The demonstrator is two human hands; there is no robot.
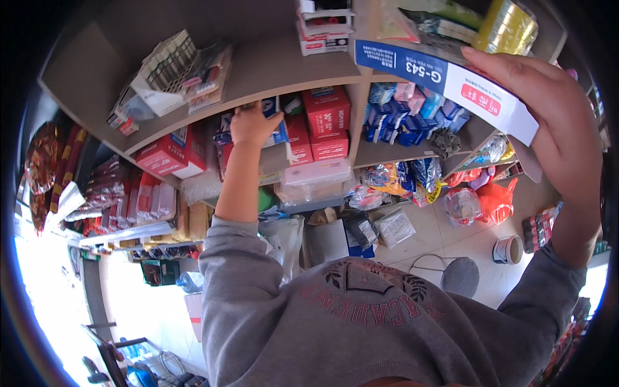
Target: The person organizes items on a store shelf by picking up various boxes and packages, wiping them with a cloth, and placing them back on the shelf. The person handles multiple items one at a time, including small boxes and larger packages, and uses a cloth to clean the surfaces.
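Note:
My right hand grips a long blue and white gel ink pen box by one end. The box bears upside-down printing and has a flap hanging at that end. My left hand reaches under the upper shelf board, its thumb spread over a blue and white package. The fingertips are partly hidden in shadow, so a grip there is unclear. Right of that hand, red cartons stand stacked on the shelf.
Small blue boxes fill the right compartment. An upper shelf carries an opened white carton and flat packets. A yellow tape roll sits at top right. On the floor are a round stool, a bucket and plastic bags.

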